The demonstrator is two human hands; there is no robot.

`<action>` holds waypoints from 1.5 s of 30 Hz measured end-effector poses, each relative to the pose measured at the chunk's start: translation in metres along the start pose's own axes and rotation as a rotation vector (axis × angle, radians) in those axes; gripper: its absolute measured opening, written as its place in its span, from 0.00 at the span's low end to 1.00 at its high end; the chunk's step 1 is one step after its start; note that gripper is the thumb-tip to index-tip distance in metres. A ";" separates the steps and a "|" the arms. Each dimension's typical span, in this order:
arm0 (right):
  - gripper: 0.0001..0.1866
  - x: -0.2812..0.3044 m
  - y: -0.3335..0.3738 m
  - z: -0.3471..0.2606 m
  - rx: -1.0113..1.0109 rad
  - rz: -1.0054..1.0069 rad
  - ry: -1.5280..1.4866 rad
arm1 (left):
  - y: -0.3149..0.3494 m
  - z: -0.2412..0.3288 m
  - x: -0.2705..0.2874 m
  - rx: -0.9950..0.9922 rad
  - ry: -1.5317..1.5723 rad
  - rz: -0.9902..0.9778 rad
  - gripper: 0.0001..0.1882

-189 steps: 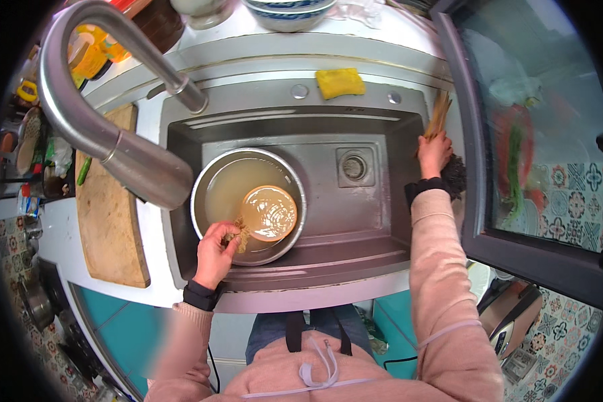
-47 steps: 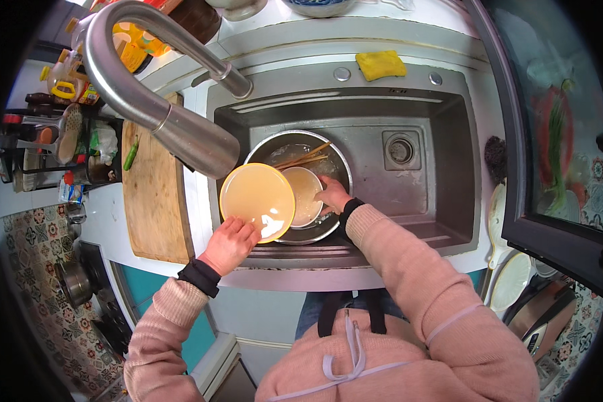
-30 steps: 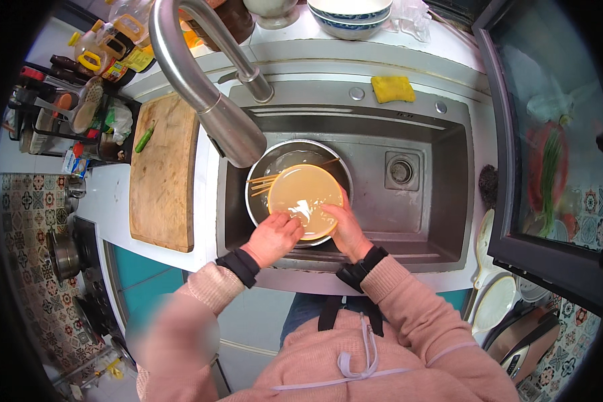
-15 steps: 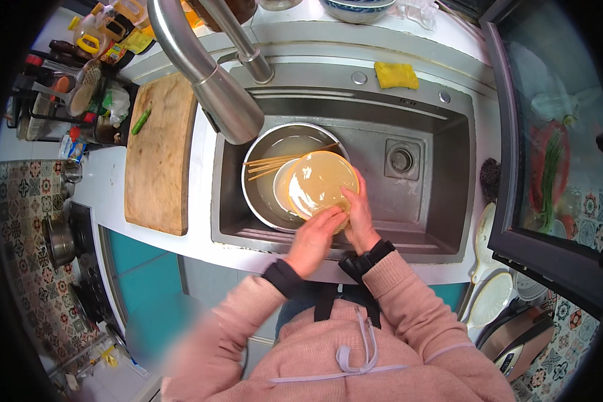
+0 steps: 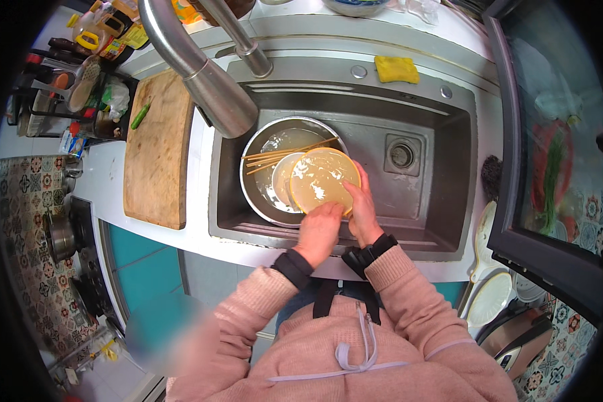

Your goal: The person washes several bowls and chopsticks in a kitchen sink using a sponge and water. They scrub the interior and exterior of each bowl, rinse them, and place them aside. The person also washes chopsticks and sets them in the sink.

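A round, shallow cream bowl with a yellow rim [image 5: 322, 175] is tilted above the right side of a steel basin [image 5: 253, 205], its wet inside shining. My right hand [image 5: 364, 209] grips the bowl by its right edge, thumb over the rim. At the near rim my left hand [image 5: 319, 231] has its fingers bent over the edge and pressed on the bowl; the fingertips are partly hidden. Cloudy water fills the basin. In it sit a white bowl [image 5: 283, 182], partly covered by the yellow-rimmed one, and several wooden chopsticks [image 5: 266, 157] resting across.
The basin stands in the left of a steel sink [image 5: 430, 194] with a drain [image 5: 402, 155]. A tap [image 5: 224, 100] overhangs the basin. A yellow sponge [image 5: 396, 70] lies on the back ledge. Left is a cutting board [image 5: 155, 161] with a green chili [image 5: 141, 116]; right, an open window [image 5: 509, 134].
My left hand has shifted slightly down and left along the near rim. The bowl stays in both hands at nearly the same place. The whole view has moved slightly.
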State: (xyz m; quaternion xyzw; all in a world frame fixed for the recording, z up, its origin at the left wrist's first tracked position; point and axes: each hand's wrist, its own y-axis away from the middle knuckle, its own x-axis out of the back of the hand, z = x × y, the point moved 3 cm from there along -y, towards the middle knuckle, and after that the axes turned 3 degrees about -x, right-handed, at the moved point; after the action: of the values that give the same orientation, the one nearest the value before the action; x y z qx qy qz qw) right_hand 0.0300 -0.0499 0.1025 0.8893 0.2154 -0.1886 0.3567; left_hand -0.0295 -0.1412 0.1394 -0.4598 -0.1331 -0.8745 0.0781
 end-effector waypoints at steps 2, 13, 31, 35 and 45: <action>0.29 0.000 0.000 0.003 -0.023 -0.029 -0.071 | -0.003 0.009 -0.002 0.018 0.187 0.180 0.14; 0.29 0.006 0.005 0.002 -0.097 -0.056 -0.018 | -0.017 -0.077 0.043 -0.666 -0.553 -0.066 0.13; 0.36 -0.010 0.007 0.005 -0.015 0.022 -0.024 | -0.005 -0.088 -0.006 0.668 0.698 0.135 0.17; 0.41 -0.013 0.015 0.006 -0.111 -0.007 -0.037 | -0.012 -0.095 0.007 0.545 0.203 0.165 0.16; 0.47 -0.020 0.020 0.004 -0.016 -0.092 -0.041 | -0.004 -0.086 0.014 0.483 0.225 0.360 0.15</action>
State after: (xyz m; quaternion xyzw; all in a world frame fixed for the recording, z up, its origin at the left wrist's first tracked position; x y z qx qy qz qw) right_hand 0.0232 -0.0707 0.1205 0.8716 0.2502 -0.2210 0.3589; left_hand -0.1056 -0.1638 0.1033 -0.3446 -0.2441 -0.8351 0.3525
